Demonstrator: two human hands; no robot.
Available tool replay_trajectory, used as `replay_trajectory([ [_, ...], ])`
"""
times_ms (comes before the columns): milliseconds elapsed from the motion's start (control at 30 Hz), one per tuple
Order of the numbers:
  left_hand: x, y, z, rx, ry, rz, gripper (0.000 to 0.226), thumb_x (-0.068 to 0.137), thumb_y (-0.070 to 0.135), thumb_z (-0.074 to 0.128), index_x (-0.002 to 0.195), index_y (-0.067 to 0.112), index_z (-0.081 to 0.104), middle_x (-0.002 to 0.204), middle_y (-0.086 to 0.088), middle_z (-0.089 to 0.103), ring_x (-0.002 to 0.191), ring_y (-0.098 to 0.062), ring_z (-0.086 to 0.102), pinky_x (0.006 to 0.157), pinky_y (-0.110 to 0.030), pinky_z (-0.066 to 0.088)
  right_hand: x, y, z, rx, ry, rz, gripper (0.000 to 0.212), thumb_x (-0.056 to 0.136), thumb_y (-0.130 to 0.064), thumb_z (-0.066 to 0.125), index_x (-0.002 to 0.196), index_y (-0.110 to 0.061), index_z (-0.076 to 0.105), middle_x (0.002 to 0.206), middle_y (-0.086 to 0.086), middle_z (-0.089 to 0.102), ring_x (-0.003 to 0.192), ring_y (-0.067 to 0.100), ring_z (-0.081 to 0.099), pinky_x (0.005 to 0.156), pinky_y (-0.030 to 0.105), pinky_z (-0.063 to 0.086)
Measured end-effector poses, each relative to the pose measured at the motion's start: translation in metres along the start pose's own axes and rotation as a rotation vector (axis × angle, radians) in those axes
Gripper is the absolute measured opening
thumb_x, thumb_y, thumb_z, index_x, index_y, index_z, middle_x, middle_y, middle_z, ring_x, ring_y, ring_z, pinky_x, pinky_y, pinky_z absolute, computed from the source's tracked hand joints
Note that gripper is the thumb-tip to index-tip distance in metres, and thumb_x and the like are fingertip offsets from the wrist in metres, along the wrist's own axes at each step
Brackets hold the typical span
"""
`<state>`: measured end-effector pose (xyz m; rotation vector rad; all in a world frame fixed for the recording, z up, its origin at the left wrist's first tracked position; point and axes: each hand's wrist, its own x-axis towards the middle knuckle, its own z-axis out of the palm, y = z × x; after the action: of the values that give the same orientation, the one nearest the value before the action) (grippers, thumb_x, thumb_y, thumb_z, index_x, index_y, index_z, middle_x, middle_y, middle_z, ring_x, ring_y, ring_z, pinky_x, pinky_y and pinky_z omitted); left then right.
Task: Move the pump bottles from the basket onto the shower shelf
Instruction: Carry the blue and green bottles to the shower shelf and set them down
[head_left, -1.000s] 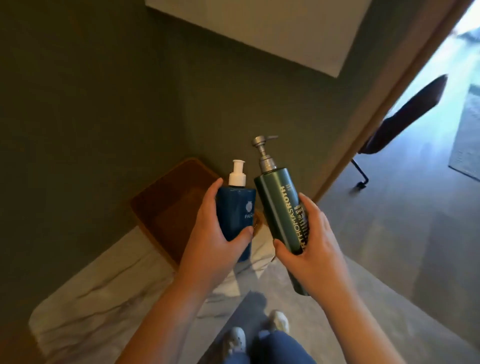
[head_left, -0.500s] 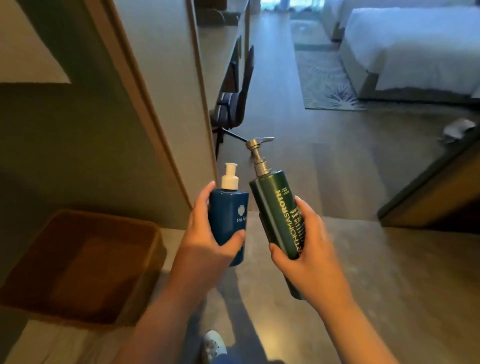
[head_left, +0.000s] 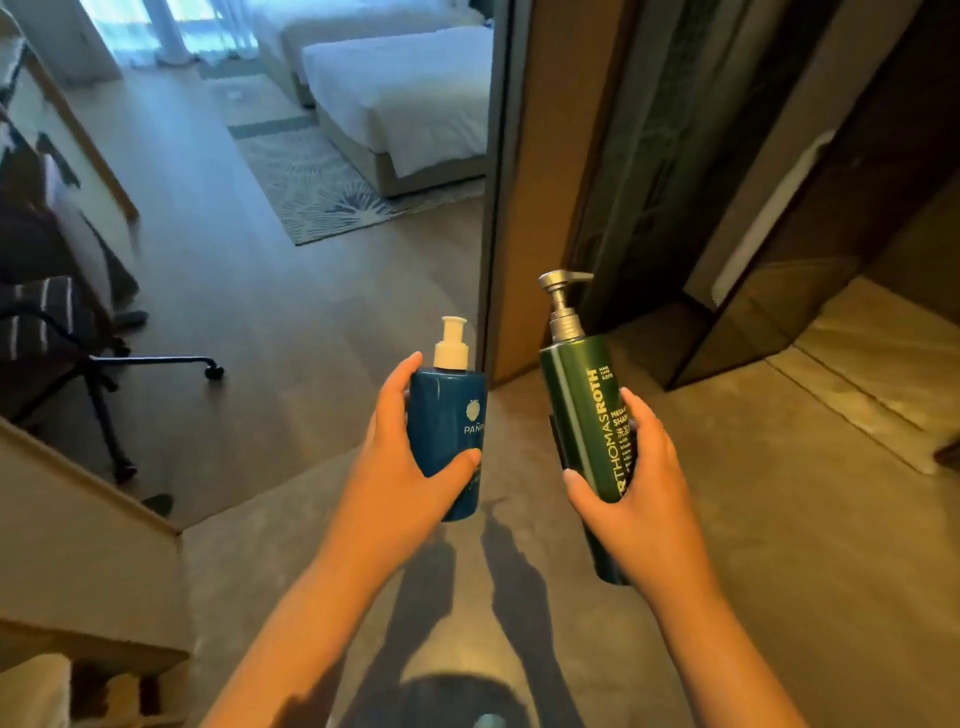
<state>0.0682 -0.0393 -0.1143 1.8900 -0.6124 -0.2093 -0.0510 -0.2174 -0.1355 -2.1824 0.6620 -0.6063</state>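
head view: we hold one bottle in each hand, both raised in front of us above the grey floor (head_left: 779, 545). our left hand (head_left: 400, 467) wraps the blue pump bottle (head_left: 449, 415) from its left side, with the thumb pressed across the front below the pale logo and the fingers reaching up along the far edge. its white pump (head_left: 451, 343) stands upright on top. our right hand (head_left: 639, 493) grasps the green pump bottle (head_left: 582, 415) around its lower half, thumb on the front by the printed lettering, fingers curled round the right side. this bottle leans a little to the left at its top, and its silver pump (head_left: 563, 306) turns its spout to the right. the two bottles are near each other but apart, the green one the taller and reaching higher.

a dark door edge (head_left: 493, 182) rises behind the gap between them. left of it lies a bedroom with a white bed (head_left: 405, 98), a patterned rug (head_left: 322, 182) and a black office chair (head_left: 62, 338) on a wheeled base. right of it stands a dark glass panel (head_left: 753, 312). shadows (head_left: 514, 571) of our arms fall on the floor beneath the hands.
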Motion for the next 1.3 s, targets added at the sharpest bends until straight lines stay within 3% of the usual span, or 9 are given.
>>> replay_trajectory([
  [233, 0.058, 0.039, 0.087, 0.014, -0.231, 0.111, 0.09, 0.077, 0.029, 0.073, 0.137, 0.055, 0.011, 0.131, 0.023, 0.034, 0.104, 0.025, 0.038, 0.067, 0.005, 0.038, 0.012, 0.064, -0.067, 0.004, 0.235, 0.193, 0.089, 0.071, -0.041, 0.072, 0.137, -0.056, 0.014, 0.12, -0.027, 0.034, 0.103, 0.001, 0.047, 0.076, 0.018, 0.044],
  [367, 0.097, 0.043, 0.125, -0.005, -0.343, 0.137, 0.091, 0.076, 0.026, 0.074, 0.14, 0.049, 0.013, 0.117, 0.036, 0.034, 0.1, 0.032, 0.037, 0.067, 0.008, 0.035, 0.032, 0.092, -0.08, 0.02, 0.297, 0.3, 0.089, 0.07, -0.04, 0.073, 0.139, -0.049, 0.018, 0.13, -0.015, 0.043, 0.11, 0.009, 0.051, 0.084, 0.029, 0.049],
  [567, 0.18, 0.035, 0.175, -0.089, -0.464, 0.115, 0.089, 0.074, 0.028, 0.073, 0.133, 0.058, 0.014, 0.11, 0.039, 0.035, 0.092, 0.031, 0.043, 0.058, 0.003, 0.039, 0.096, 0.125, -0.09, 0.044, 0.302, 0.362, 0.089, 0.067, -0.037, 0.076, 0.137, -0.047, 0.023, 0.13, -0.011, 0.046, 0.107, 0.006, 0.053, 0.076, 0.015, 0.045],
  [700, 0.244, 0.036, 0.202, -0.234, -0.526, 0.031, 0.09, 0.073, 0.021, 0.077, 0.129, 0.063, 0.021, 0.114, 0.034, 0.041, 0.098, 0.014, 0.054, 0.06, -0.009, 0.049, 0.156, 0.134, -0.099, 0.095, 0.331, 0.383, 0.082, 0.066, -0.042, 0.072, 0.132, -0.054, 0.025, 0.121, -0.015, 0.051, 0.098, -0.001, 0.056, 0.066, 0.013, 0.046],
  [800, 0.282, 0.037, 0.225, -0.243, -0.58, 0.067, 0.089, 0.074, 0.011, 0.076, 0.13, 0.057, 0.026, 0.121, 0.02, 0.049, 0.105, 0.003, 0.057, 0.072, -0.02, 0.055, 0.194, 0.141, -0.099, 0.132, 0.369, 0.383, 0.078, 0.067, -0.039, 0.073, 0.123, -0.064, 0.025, 0.116, -0.023, 0.052, 0.098, -0.011, 0.053, 0.063, 0.008, 0.046],
  [900, 0.304, 0.038, 0.253, -0.189, -0.651, 0.121, 0.089, 0.075, 0.01, 0.074, 0.136, 0.05, 0.024, 0.126, 0.009, 0.051, 0.111, -0.013, 0.058, 0.086, -0.039, 0.055, 0.216, 0.152, -0.099, 0.062, 0.404, 0.381, 0.078, 0.068, -0.042, 0.07, 0.126, -0.063, 0.022, 0.115, -0.032, 0.047, 0.104, -0.018, 0.046, 0.068, 0.003, 0.04],
  [1033, 0.324, 0.044, 0.299, -0.142, -0.702, 0.128, 0.088, 0.075, 0.014, 0.075, 0.131, 0.058, 0.024, 0.122, 0.016, 0.05, 0.106, -0.003, 0.056, 0.079, -0.035, 0.056, 0.227, 0.173, -0.111, 0.0, 0.431, 0.422, 0.077, 0.068, -0.048, 0.069, 0.124, -0.065, 0.019, 0.11, -0.039, 0.042, 0.102, -0.016, 0.047, 0.069, 0.004, 0.04],
  [1200, 0.347, 0.07, 0.365, -0.122, -0.79, 0.16, 0.087, 0.073, 0.022, 0.076, 0.128, 0.063, 0.023, 0.12, 0.022, 0.049, 0.104, 0.009, 0.053, 0.074, -0.024, 0.051, 0.238, 0.208, -0.154, -0.025, 0.51, 0.48, 0.076, 0.068, -0.047, 0.068, 0.124, -0.064, 0.019, 0.111, -0.034, 0.045, 0.1, -0.012, 0.05, 0.07, 0.006, 0.044],
  [1300, 0.355, 0.089, 0.408, -0.113, -0.82, 0.182, 0.088, 0.073, 0.024, 0.075, 0.131, 0.061, 0.02, 0.12, 0.025, 0.046, 0.105, 0.013, 0.049, 0.072, -0.02, 0.047, 0.248, 0.238, -0.184, -0.021, 0.534, 0.518, 0.077, 0.068, -0.045, 0.07, 0.131, -0.054, 0.025, 0.114, -0.027, 0.047, 0.102, -0.007, 0.051, 0.075, 0.009, 0.044],
])
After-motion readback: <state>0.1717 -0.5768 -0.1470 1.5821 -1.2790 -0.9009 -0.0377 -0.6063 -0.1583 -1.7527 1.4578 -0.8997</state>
